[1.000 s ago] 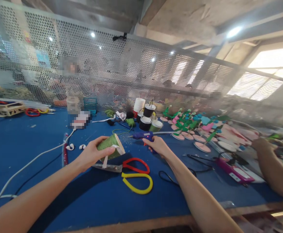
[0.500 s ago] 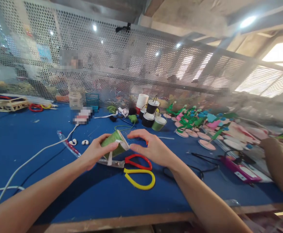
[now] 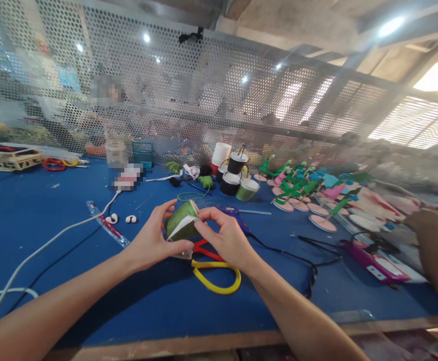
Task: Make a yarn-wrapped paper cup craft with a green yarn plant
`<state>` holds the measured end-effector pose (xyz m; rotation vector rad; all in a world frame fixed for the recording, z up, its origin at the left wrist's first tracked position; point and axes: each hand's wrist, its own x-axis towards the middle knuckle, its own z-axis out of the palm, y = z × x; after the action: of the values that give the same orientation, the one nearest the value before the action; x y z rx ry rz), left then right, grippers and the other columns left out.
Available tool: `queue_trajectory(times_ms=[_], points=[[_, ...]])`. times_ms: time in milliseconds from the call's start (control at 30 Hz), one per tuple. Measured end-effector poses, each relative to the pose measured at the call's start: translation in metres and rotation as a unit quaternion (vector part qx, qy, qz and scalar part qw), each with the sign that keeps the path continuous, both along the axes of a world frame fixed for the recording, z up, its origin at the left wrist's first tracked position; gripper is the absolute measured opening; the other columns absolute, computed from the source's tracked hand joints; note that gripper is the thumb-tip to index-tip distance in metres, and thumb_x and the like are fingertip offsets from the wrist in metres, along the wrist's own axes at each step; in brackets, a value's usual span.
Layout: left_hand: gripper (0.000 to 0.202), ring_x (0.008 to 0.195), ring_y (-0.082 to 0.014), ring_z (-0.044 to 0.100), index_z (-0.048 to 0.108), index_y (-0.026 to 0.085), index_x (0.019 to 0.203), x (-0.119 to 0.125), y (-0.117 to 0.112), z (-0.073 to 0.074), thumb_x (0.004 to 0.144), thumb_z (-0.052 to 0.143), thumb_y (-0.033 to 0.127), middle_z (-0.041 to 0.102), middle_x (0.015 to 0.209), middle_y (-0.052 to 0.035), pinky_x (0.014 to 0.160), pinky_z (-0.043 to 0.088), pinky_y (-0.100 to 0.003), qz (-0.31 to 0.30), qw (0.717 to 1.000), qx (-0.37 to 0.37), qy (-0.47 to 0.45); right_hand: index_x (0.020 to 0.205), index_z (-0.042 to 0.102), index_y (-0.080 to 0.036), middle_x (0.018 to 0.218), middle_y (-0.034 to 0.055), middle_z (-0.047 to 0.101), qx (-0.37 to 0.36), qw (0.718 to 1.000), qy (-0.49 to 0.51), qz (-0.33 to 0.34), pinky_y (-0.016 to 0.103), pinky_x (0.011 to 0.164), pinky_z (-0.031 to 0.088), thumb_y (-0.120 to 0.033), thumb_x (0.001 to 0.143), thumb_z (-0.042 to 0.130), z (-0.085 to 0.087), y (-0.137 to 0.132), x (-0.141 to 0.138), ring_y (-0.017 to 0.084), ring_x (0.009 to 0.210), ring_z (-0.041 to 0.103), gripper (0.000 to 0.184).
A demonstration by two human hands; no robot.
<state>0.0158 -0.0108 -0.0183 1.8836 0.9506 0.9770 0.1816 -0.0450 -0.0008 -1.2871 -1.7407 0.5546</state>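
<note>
A green-wrapped cup with a white strip along its rim is held above the blue table. My left hand grips it from the left, thumb under it and fingers curled over it. My right hand pinches the white strip at the cup's right edge. Just beneath lie scissors with one red and one yellow handle. A blue glue gun lies on the table right behind my right hand.
Spools and cups of cord stand behind, before a perforated metal screen. Green and pink craft pieces spread at the right, where another person's arm reaches in. A white cable crosses the left; a magenta tool lies right.
My right hand let go of the glue gun, came over to the cup and now pinches its white strip. The cup has tilted in my left hand.
</note>
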Motion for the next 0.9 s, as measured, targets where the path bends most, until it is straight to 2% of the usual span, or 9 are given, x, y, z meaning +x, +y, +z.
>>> queue_trajectory(times_ms=[67, 133, 200, 267, 367, 533, 733, 900], points=[[0.069, 0.106, -0.0231, 0.042, 0.037, 0.019, 0.116, -0.001, -0.001, 0.0, 0.056, 0.068, 0.035, 0.043, 0.114, -0.0099, 0.089, 0.037, -0.039, 0.033, 0.991, 0.125, 0.039, 0.071, 0.051, -0.017, 0.076, 0.0037, 0.056, 0.026, 1.0, -0.004, -0.017, 0.026, 0.066, 0.042, -0.024, 0.074, 0.046, -0.002, 0.001, 0.001, 0.013, 0.068, 0.052, 0.009], [0.049, 0.105, -0.0218, 0.042, 0.045, 0.019, 0.108, -0.003, -0.002, 0.001, 0.064, 0.062, 0.031, 0.047, 0.109, -0.0086, 0.09, 0.036, -0.038, 0.047, 0.974, 0.211, 0.066, 0.071, 0.05, -0.017, 0.078, 0.0044, 0.056, 0.058, 0.998, -0.02, -0.021, 0.026, 0.067, 0.042, -0.022, 0.074, 0.046, -0.004, 0.002, 0.002, 0.013, 0.069, 0.052, 0.007], [0.028, 0.096, -0.019, 0.048, 0.051, 0.02, 0.099, -0.005, -0.001, 0.004, 0.072, 0.054, 0.027, 0.054, 0.098, -0.0067, 0.085, 0.039, -0.034, 0.045, 0.964, 0.249, 0.087, 0.07, 0.05, -0.018, 0.079, 0.0044, 0.056, 0.087, 0.995, -0.045, -0.017, 0.026, 0.068, 0.042, -0.019, 0.074, 0.046, -0.005, 0.003, 0.003, 0.014, 0.072, 0.052, 0.005], [0.019, 0.084, -0.0161, 0.053, 0.054, 0.019, 0.094, -0.006, 0.001, 0.006, 0.077, 0.049, 0.026, 0.059, 0.085, -0.0044, 0.078, 0.041, -0.029, 0.039, 0.961, 0.253, 0.101, 0.07, 0.049, -0.019, 0.076, 0.004, 0.056, 0.106, 0.992, -0.067, -0.013, 0.027, 0.067, 0.042, -0.018, 0.074, 0.046, -0.006, 0.004, 0.005, 0.015, 0.073, 0.052, 0.005], [0.02, 0.072, -0.0137, 0.055, 0.056, 0.019, 0.092, -0.009, 0.004, 0.009, 0.078, 0.048, 0.03, 0.061, 0.077, -0.0026, 0.07, 0.043, -0.025, 0.032, 0.967, 0.226, 0.113, 0.07, 0.049, -0.019, 0.073, 0.0033, 0.056, 0.115, 0.989, -0.093, -0.008, 0.028, 0.066, 0.042, -0.017, 0.074, 0.046, -0.006, 0.004, 0.006, 0.015, 0.07, 0.051, 0.006], [0.02, 0.069, -0.0138, 0.056, 0.062, 0.018, 0.077, -0.012, 0.006, 0.02, 0.075, 0.05, 0.033, 0.064, 0.073, -0.0024, 0.065, 0.042, -0.023, 0.011, 0.98, 0.171, 0.104, 0.068, 0.049, -0.019, 0.07, 0.0037, 0.056, 0.137, 0.984, -0.109, 0.013, 0.03, 0.067, 0.042, -0.016, 0.073, 0.048, -0.005, 0.003, 0.008, 0.016, 0.071, 0.05, 0.007], [0.021, 0.055, -0.0102, 0.049, 0.061, 0.015, 0.068, -0.012, 0.009, 0.026, 0.067, 0.057, 0.036, 0.058, 0.058, 0.0012, 0.051, 0.036, -0.02, 0.04, 0.999, 0.0, 0.031, 0.072, 0.051, -0.018, 0.082, 0.0052, 0.056, 0.123, 0.988, -0.073, 0.063, 0.03, 0.074, 0.042, -0.013, 0.073, 0.05, -0.003, 0.0, 0.01, 0.015, 0.081, 0.051, 0.006], [0.021, 0.05, -0.007, 0.043, 0.057, 0.014, 0.064, -0.011, 0.013, 0.024, 0.063, 0.061, 0.034, 0.052, 0.052, 0.0048, 0.049, 0.032, -0.018, 0.027, 0.997, -0.071, -0.015, 0.073, 0.052, -0.019, 0.087, 0.0057, 0.053, 0.102, 0.988, -0.057, 0.097, 0.031, 0.078, 0.041, -0.012, 0.073, 0.051, -0.002, -0.004, 0.01, 0.015, 0.088, 0.051, 0.007]])
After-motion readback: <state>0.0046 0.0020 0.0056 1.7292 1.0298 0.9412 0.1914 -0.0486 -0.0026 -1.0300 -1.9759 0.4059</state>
